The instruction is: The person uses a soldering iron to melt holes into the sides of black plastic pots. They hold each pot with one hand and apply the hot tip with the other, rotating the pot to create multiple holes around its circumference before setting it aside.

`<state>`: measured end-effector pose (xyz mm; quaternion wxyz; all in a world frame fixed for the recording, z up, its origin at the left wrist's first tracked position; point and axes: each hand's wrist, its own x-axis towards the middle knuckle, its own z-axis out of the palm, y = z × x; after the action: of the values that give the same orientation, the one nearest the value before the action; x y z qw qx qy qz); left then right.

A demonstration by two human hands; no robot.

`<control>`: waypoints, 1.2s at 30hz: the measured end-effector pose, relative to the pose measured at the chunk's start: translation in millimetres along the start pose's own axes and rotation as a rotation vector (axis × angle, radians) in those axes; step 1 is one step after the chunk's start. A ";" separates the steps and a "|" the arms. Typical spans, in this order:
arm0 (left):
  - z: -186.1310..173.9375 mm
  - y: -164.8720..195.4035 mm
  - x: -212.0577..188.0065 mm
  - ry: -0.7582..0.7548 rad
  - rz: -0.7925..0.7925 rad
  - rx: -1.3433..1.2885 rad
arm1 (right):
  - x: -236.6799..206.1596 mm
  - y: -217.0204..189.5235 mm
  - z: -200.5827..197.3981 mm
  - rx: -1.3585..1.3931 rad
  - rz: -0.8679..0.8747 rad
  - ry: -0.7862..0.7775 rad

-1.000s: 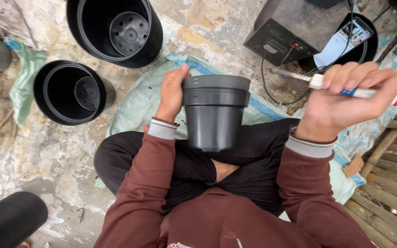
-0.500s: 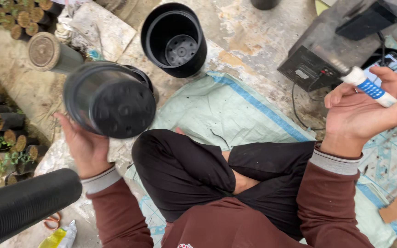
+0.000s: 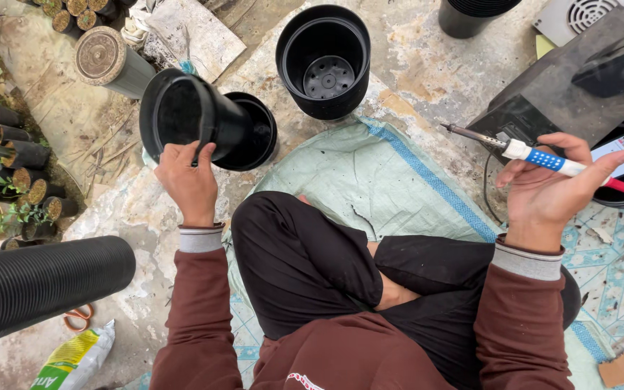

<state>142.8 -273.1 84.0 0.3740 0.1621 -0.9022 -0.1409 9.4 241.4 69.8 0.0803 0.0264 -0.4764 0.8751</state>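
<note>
Dark red sweatshirt filling the bottom middle of the frame, long sleeves with grey ribbed cuffs, a small white print low on the chest, black trousers, bare left hand (image 3: 189, 177), bare right hand (image 3: 554, 184)

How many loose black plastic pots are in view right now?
3 fully seen: one in the left hand, one on the ground behind it, one upright ahead. Another at the top edge may be a stack.

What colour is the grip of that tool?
The soldering iron grip is blue with white dots, seen from the head view.
</note>
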 end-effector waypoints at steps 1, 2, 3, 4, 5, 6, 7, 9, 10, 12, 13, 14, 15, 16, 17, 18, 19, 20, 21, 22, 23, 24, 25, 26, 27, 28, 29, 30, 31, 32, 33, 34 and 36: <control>0.6 5.5 1.9 0.009 0.029 0.035 | 1.6 1.1 0.9 0.010 0.016 -0.002; -1.2 9.4 4.9 0.019 0.060 0.071 | 3.1 2.0 1.9 0.020 0.033 -0.004; -2.9 12.8 7.8 0.011 0.061 0.073 | 4.5 2.9 2.1 0.047 0.050 -0.008; -4.9 16.0 9.8 0.000 0.065 0.073 | 5.8 3.4 2.1 0.069 0.061 -0.004; -5.9 19.0 11.6 -0.011 0.068 0.070 | 6.6 3.5 1.8 0.091 0.072 0.001; -6.0 21.5 12.9 -0.012 0.067 0.095 | 8.0 4.7 1.6 0.108 0.080 0.009; -6.4 23.4 13.8 -0.014 0.066 0.122 | 8.4 4.4 0.8 0.118 0.085 0.015; -4.3 25.8 15.7 -0.011 0.072 0.156 | 9.0 4.9 -0.7 0.135 0.093 0.026; -2.6 26.4 16.2 -0.005 0.081 0.164 | 8.9 5.6 -1.2 0.135 0.092 0.029; -0.1 26.1 17.6 0.006 0.087 0.169 | 8.6 6.6 -2.0 0.127 0.086 0.036; 0.5 25.9 17.7 0.013 0.085 0.164 | 8.7 6.9 -2.2 0.117 0.079 0.032; 0.4 25.6 18.0 0.020 0.082 0.160 | 8.6 7.2 -2.3 0.108 0.073 0.029; -0.5 25.2 18.5 0.027 0.090 0.154 | 9.1 7.1 -2.5 0.097 0.065 0.018; -1.9 25.0 19.8 0.034 0.098 0.147 | 9.2 7.2 -2.3 0.082 0.054 0.010; -3.6 25.6 21.6 0.042 0.107 0.139 | 9.4 7.2 -2.1 0.067 0.044 0.002; -5.5 27.0 23.9 0.054 0.114 0.130 | 9.3 7.0 -1.9 0.048 0.031 -0.004; -7.4 29.7 26.9 0.065 0.122 0.120 | 9.5 7.0 -1.5 0.041 0.028 -0.006; -9.1 33.8 30.4 0.075 0.132 0.108 | 9.6 7.0 -1.1 0.034 0.024 -0.007; -9.3 39.6 34.9 0.115 0.183 0.077 | 9.5 6.9 -0.8 0.038 0.031 -0.003; -7.7 47.5 40.2 0.155 0.235 0.045 | 9.4 7.2 -0.2 0.049 0.042 0.008; -5.6 56.6 45.6 0.194 0.287 0.012 | 9.4 7.4 0.1 0.059 0.053 0.019; -2.3 67.3 50.7 0.216 0.332 -0.007 | 9.5 8.3 0.9 0.076 0.069 0.037; 2.4 79.2 55.8 0.239 0.377 -0.026 | 10.0 8.8 1.4 0.084 0.077 0.041; 6.9 90.9 61.1 0.262 0.423 -0.047 | 10.6 9.4 1.9 0.091 0.085 0.045; 10.5 101.3 65.7 0.220 0.469 -0.066 | 11.0 9.9 2.3 0.087 0.088 0.035; 13.7 110.0 70.1 0.177 0.515 -0.084 | 11.5 10.6 2.7 0.084 0.092 0.024; 18.6 117.7 75.2 0.135 0.562 -0.102 | 12.0 11.0 3.0 0.090 0.094 0.027; 26.3 124.9 80.6 0.069 0.584 -0.135 | 12.3 11.3 3.1 0.097 0.097 0.029; 35.5 130.8 85.9 0.002 0.605 -0.164 | 12.4 11.4 3.1 0.104 0.102 0.031; 44.8 134.7 89.7 -0.065 0.625 -0.193 | 12.0 11.4 3.0 0.099 0.101 0.037; 54.9 137.1 92.7 -0.122 0.632 -0.165 | 11.8 11.7 2.9 0.095 0.098 0.043; 66.1 139.0 95.6 -0.178 0.642 -0.136 | 12.2 11.8 2.8 0.092 0.093 0.048; 85.7 138.7 95.4 -0.271 0.656 -0.124 | 12.6 11.9 2.0 0.086 0.091 0.042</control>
<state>-8.6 -173.8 137.8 0.2855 -0.1795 -0.9373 -0.0881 -5.1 234.9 62.6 0.0491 -0.0102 -0.4373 0.8979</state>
